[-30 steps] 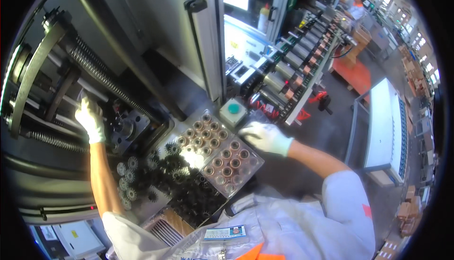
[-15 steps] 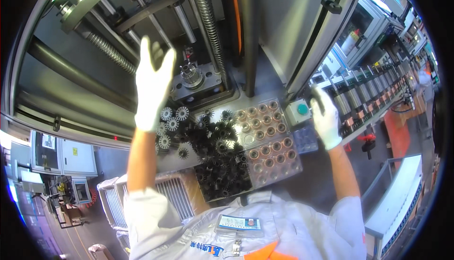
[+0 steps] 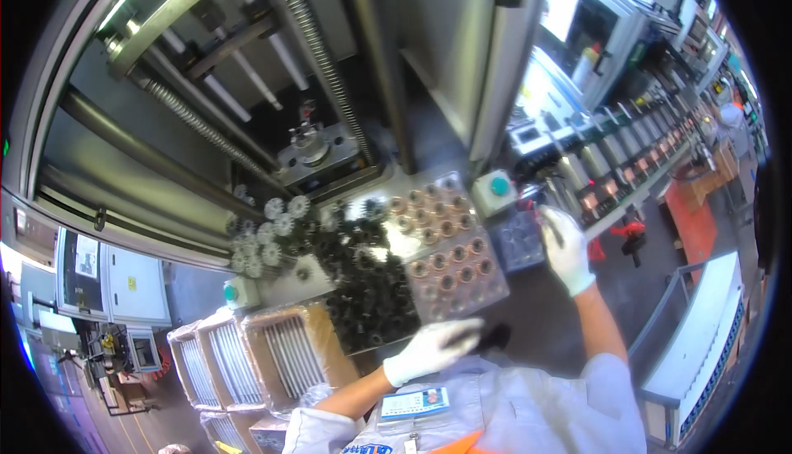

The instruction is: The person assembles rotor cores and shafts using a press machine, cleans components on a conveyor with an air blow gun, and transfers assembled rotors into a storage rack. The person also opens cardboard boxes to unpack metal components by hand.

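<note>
My left hand (image 3: 433,351), in a white glove, is over the front of my body, near the clear plastic tray (image 3: 487,295) that carries copper-coloured rings (image 3: 445,227). Its fingers are stretched to the right and slightly blurred, with nothing visible in them. On the right, my white-gloved right hand (image 3: 568,254) is beside a small clear tray with compartments (image 3: 518,243). Its fingers are curved and apart; no held thing can be made out. A dark heap of toothed metal cores (image 3: 371,289) lies left of the rings. Lighter toothed discs (image 3: 272,231) lie farther left.
The press has a round metal fixture (image 3: 311,148) under its rods. Green push-buttons stand on a right box (image 3: 497,190) and a left box (image 3: 235,292). A conveyor (image 3: 610,186) with metal cylinders runs at right. Wrapped crates (image 3: 256,355) stand at lower left.
My left hand has come out of the press area and down to the front of my body. My right hand has moved lower, away from the green button. The view has shifted.
</note>
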Demonstrator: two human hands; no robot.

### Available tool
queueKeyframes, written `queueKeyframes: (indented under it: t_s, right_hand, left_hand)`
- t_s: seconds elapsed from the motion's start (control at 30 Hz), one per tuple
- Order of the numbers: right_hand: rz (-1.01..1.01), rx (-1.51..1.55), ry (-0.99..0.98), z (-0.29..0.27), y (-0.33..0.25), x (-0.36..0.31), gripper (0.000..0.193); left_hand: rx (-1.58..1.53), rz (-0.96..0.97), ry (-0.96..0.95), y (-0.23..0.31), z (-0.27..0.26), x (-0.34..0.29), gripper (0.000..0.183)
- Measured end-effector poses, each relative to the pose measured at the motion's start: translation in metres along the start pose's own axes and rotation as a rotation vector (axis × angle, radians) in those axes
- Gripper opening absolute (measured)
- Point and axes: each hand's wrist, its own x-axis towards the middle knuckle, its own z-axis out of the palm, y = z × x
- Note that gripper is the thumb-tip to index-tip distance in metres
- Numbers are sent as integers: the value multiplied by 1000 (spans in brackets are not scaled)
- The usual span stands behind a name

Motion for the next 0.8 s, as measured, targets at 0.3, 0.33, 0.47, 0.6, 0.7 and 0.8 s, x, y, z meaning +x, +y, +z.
queueKeyframes:
  t_s: [0.3,0.33,0.47,0.6,0.7,0.8]
  right_hand:
    - [534,-197,309,-159,263,-138,67]
    - [492,-255,152,-167,289,-148,71]
    - [569,-91,-30,-167,341,-149,81]
    - [557,-277,-61,-184,336,-145,82]
    - [437,-218,-43,-183,317,-108,89]
    - [357,-283,-144,-187,327,-100,78]
  left_hand:
    - [-214,-400,141,-26,127,26,53]
    - [-11,-377,196,-17,124,39,55]
    - [422,-114,397,28,89,120,62]
    - [889,51,635,28,65,218,59]
    - [1101,-10,621,-31,28,244,54]
    - [1161,-92,518,-52,30,258,51]
